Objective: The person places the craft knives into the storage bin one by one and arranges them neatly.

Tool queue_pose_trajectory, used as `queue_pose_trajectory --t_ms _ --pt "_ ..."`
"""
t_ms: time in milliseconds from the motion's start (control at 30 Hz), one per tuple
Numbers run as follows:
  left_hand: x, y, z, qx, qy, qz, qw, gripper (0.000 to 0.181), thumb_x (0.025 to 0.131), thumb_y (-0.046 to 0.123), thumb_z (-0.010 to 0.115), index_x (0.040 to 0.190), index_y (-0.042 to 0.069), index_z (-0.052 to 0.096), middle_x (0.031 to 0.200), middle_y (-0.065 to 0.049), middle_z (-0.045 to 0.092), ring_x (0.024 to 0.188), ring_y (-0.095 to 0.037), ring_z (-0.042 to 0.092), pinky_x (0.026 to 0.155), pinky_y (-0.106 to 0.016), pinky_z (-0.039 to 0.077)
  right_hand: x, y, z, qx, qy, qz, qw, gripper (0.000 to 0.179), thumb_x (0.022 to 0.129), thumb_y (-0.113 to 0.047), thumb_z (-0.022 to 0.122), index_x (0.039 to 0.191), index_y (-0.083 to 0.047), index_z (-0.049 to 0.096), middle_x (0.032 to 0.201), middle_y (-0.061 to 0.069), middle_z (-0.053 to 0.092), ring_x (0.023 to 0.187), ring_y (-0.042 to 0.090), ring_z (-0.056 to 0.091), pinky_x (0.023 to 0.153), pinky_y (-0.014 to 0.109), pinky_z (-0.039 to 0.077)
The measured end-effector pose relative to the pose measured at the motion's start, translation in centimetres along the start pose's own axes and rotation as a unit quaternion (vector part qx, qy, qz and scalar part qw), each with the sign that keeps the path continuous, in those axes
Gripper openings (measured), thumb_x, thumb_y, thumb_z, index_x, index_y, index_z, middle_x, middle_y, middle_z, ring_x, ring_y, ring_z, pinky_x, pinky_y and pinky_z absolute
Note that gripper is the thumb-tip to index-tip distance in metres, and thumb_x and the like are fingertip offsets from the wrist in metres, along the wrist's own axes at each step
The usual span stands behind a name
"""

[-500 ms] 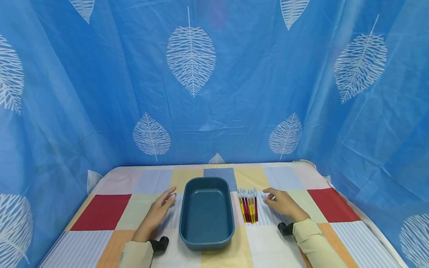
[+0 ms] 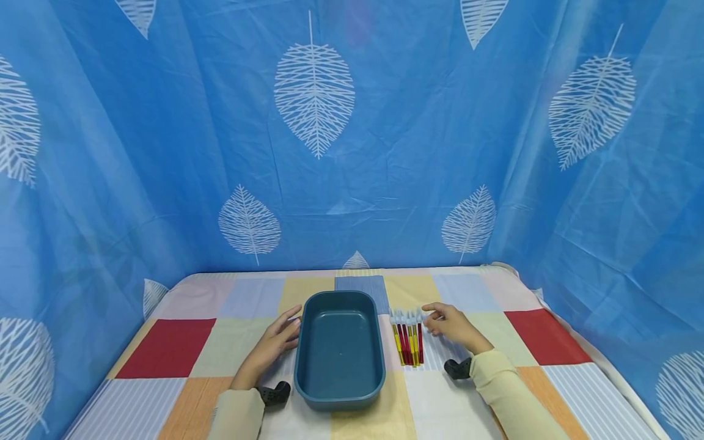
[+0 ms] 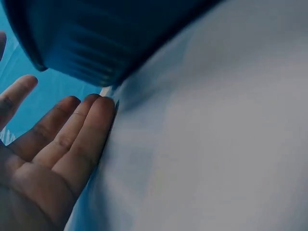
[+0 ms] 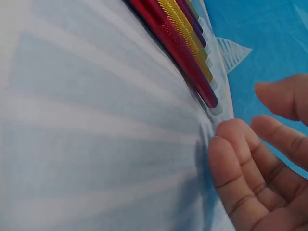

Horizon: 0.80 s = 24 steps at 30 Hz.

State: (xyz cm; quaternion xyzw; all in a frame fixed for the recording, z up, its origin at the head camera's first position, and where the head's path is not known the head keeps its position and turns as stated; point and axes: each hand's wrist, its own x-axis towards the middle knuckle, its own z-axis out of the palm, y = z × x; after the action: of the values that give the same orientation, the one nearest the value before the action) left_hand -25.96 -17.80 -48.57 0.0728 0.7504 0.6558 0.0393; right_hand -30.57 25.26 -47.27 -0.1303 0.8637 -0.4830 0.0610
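A deep teal plastic bin point(image 2: 340, 348) stands upright in the middle of the table. At its left wall my left hand point(image 2: 271, 348) has its fingers extended; in the left wrist view the fingers point(image 3: 86, 134) are just beside the bin's wall point(image 3: 91, 43), and contact is hard to tell. Several craft knives point(image 2: 408, 345) with red and gold knurled handles and clear caps lie in a row right of the bin, caps away from me. My right hand point(image 2: 453, 324) hovers by the caps at the row's right end, holding nothing. Its fingers point(image 4: 240, 178) are loosely bent near the closest red craft knife point(image 4: 192, 67).
A patchwork cloth point(image 2: 456, 397) covers the table. Blue curtains point(image 2: 385, 153) with white leaf prints hang behind it and along both sides. Black wrist devices point(image 2: 458, 368) sit under both wrists.
My left hand has moved right, up close to the bin's left wall. My right hand has shifted left toward the craft knives' caps. The bin and the craft knives have stayed put.
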Motion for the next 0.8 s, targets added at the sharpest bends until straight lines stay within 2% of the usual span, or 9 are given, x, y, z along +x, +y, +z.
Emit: queue_pose_trajectory --t_ms 100,233,333,500,667,800 --pt "0.3 -0.4 0.1 -0.037 -0.018 -0.007 0.9991 0.061 0.117 0.025 0.049 0.168 -0.001 0.03 0.164 -0.037 0.038 0.148 -0.054 0.046 0.114 -0.053 0.051 0.7 0.3 0.3 0.019 0.013 0.013 0.9996 0.044 0.106 0.001 0.063 0.144 0.019 0.053 0.107 0.021 0.068 0.088 0.025 0.072 0.079 0.037 0.064" --pt "0.6 -1.0 -0.2 -0.09 -0.039 -0.017 0.995 0.062 0.119 0.026 0.044 0.172 0.002 0.021 0.17 -0.034 0.029 0.153 -0.048 0.04 0.112 -0.035 0.053 1.5 0.7 0.3 0.051 0.019 0.026 0.9982 0.047 0.106 0.001 0.061 0.146 0.022 0.049 0.111 0.026 0.068 0.093 0.026 0.072 0.08 0.035 0.064" --pt "0.6 -1.3 -0.3 -0.104 -0.055 -0.012 0.9929 0.065 0.119 0.026 0.043 0.173 0.003 0.015 0.173 -0.033 0.022 0.155 -0.047 0.038 0.109 -0.027 0.052 1.8 0.9 0.1 0.063 0.021 0.044 0.9969 0.048 0.106 0.0 0.062 0.147 0.022 0.047 0.112 0.027 0.07 0.09 0.021 0.071 0.077 0.032 0.062" --pt "0.5 -1.5 -0.3 -0.111 -0.071 -0.005 0.9913 0.07 0.116 0.023 0.05 0.174 0.006 0.015 0.175 -0.031 0.019 0.157 -0.048 0.034 0.113 -0.03 0.051 2.2 0.7 -0.2 0.044 -0.001 0.061 0.9971 0.052 0.104 -0.001 0.064 0.148 0.021 0.047 0.101 0.016 0.069 0.079 0.016 0.064 0.07 0.029 0.058" --pt "0.2 -1.6 -0.6 -0.136 -0.081 -0.01 0.9873 0.071 0.114 0.014 0.052 0.174 0.009 0.015 0.177 -0.027 0.013 0.159 -0.049 0.027 0.118 -0.039 0.047 3.3 0.0 0.0 0.011 -0.043 0.06 0.9972 0.057 0.1 -0.003 0.065 0.148 0.021 0.046 0.079 0.003 0.055 0.067 0.014 0.048 0.065 0.029 0.049" --pt "0.2 -1.6 -0.7 -0.133 -0.092 -0.007 0.9868 0.072 0.112 0.012 0.055 0.174 0.009 0.018 0.179 -0.026 0.008 0.161 -0.049 0.024 0.124 -0.05 0.038 3.8 -0.3 -0.1 -0.017 -0.058 0.073 0.9955 0.055 0.099 -0.005 0.066 0.145 0.019 0.049 0.075 0.001 0.048 0.063 0.014 0.045 0.064 0.029 0.047"
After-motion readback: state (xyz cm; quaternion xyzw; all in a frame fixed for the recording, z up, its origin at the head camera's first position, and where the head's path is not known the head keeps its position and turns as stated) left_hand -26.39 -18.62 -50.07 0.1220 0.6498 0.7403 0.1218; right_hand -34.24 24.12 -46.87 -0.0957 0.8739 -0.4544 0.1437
